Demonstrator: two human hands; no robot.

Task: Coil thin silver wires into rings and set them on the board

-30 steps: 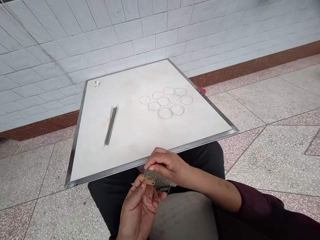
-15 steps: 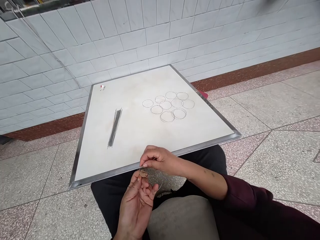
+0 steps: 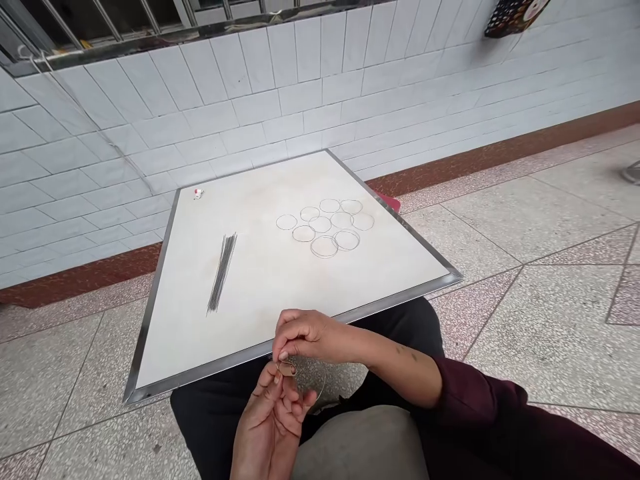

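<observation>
Near the table's front edge, a thin wire bent into a loop (image 3: 325,381) hangs between my hands. My left hand (image 3: 273,413), palm up, pinches the wire near a small brown piece (image 3: 287,369) at the fingertips. From above, my right hand (image 3: 305,337) holds the wire at the same spot, its thumb and fingers pressed together. Several wire rings (image 3: 325,247) lie on the white table (image 3: 260,280), some overlapping. To their left lies a bundle of straight wires (image 3: 221,273).
A small red and white object (image 3: 199,194) sits at the table's far left corner. Behind the table stands a white tiled wall (image 3: 200,120). My legs are under the table's front edge.
The head view has shifted, showing more of the wall and window. Both hands remain together on the wire, with the right fingers slightly changed in pose.
</observation>
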